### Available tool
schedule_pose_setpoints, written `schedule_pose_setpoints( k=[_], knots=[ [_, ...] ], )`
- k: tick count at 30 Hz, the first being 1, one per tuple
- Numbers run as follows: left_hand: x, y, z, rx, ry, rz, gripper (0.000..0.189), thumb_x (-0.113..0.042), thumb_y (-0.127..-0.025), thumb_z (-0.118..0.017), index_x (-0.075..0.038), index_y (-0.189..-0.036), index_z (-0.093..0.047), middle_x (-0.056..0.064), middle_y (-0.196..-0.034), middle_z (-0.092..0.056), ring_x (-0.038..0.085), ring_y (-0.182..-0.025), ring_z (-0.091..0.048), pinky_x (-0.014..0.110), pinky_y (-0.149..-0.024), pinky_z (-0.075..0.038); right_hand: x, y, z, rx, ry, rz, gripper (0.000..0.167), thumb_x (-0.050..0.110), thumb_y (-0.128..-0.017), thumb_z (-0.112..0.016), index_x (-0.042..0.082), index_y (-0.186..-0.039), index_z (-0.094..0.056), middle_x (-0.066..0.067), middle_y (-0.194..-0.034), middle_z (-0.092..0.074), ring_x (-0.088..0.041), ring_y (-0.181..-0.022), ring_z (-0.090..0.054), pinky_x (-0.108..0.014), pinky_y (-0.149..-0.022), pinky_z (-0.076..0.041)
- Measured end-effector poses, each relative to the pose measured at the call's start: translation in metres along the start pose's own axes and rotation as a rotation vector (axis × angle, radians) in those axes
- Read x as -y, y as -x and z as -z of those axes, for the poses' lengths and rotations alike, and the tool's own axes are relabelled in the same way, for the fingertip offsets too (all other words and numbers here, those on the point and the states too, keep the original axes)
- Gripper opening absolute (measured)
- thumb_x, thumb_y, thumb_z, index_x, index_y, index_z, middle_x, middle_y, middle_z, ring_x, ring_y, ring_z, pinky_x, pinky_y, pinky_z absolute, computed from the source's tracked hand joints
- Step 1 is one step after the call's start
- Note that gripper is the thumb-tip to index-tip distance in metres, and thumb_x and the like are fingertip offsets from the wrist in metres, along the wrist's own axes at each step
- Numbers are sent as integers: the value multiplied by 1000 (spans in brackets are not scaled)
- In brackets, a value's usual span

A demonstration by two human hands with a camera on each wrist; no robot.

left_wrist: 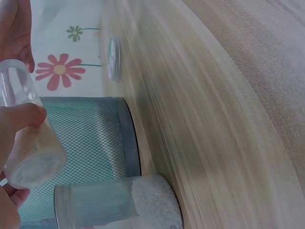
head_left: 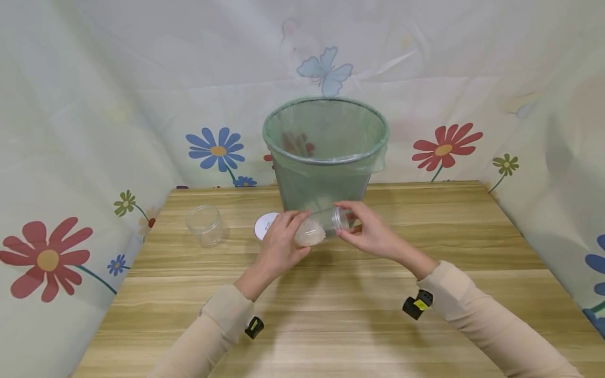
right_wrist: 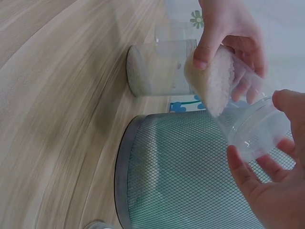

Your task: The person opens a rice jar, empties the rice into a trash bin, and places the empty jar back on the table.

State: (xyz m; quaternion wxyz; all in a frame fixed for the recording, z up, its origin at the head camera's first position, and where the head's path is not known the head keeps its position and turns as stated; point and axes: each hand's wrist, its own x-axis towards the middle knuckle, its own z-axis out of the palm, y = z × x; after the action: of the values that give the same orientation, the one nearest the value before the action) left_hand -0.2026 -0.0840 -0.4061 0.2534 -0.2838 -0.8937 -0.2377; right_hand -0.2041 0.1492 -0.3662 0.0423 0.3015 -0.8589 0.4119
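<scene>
A clear plastic jar (head_left: 322, 216) with white, rice-like grains (right_wrist: 220, 81) in its base is held tilted between both hands, in front of a mesh bin. My left hand (head_left: 280, 242) grips the jar around its grain-filled end. At the other end, the fingers and thumb of my right hand (head_left: 375, 231) hold the clear ringed rim. Whether a separate clear piece sits on that rim, I cannot tell. Behind my left hand stands a second jar with a white disc top (head_left: 264, 226); the left wrist view shows white grains (left_wrist: 156, 200) in its bottom.
The mesh bin (head_left: 326, 181), lined with a green bag, stands at the table's back edge. A clear jar (head_left: 206, 227) sits on the wooden table (head_left: 331, 325) at the left. In the left wrist view, a lid (left_wrist: 114, 59) lies beyond the bin. Flowered curtains (head_left: 142, 94) enclose the table.
</scene>
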Motion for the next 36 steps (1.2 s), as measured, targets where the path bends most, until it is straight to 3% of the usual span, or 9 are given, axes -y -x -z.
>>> schedule_pose_setpoints(
  k=[5,11,24,30,36],
  knots=[
    [2,-1,-1,-16,-1,-13,75,-18,-56,-86,-12,-123,-54,6,-115,-55,23,-104,-52,35,-91,-45,1,1,2,10,-24,48,58,2,-80,-68,4,-131,-42,-15,-125,-45,-30,-107,-52,-39,-78,-54],
    [2,-1,-1,-9,12,-3,75,-18,-56,-85,-12,-123,-53,6,-115,-55,23,-104,-51,36,-92,-44,0,0,2,15,-45,106,61,-7,-75,-68,4,-129,-43,-12,-134,-40,-29,-117,-46,-41,-86,-51],
    [0,1,-3,18,5,9,75,-21,-59,-86,-13,-125,-52,5,-116,-54,22,-106,-51,34,-91,-45,-2,4,2,20,25,199,59,-8,-75,-67,3,-128,-42,-16,-140,-33,-30,-123,-41,-42,-89,-50],
    [-1,1,-5,7,-4,-20,74,-19,-58,-85,-13,-125,-53,5,-116,-55,22,-106,-51,34,-93,-43,1,4,5,-38,68,153,57,4,-81,-67,4,-131,-41,-17,-133,-40,-32,-115,-46,-38,-78,-54],
    [-2,1,-6,-15,-11,-55,75,-18,-57,-86,-12,-124,-53,6,-115,-54,23,-107,-50,34,-95,-42,3,3,6,-40,114,-8,55,17,-87,-62,3,-135,-38,-16,-126,-46,-30,-104,-55,-31,-67,-55]
  ],
)
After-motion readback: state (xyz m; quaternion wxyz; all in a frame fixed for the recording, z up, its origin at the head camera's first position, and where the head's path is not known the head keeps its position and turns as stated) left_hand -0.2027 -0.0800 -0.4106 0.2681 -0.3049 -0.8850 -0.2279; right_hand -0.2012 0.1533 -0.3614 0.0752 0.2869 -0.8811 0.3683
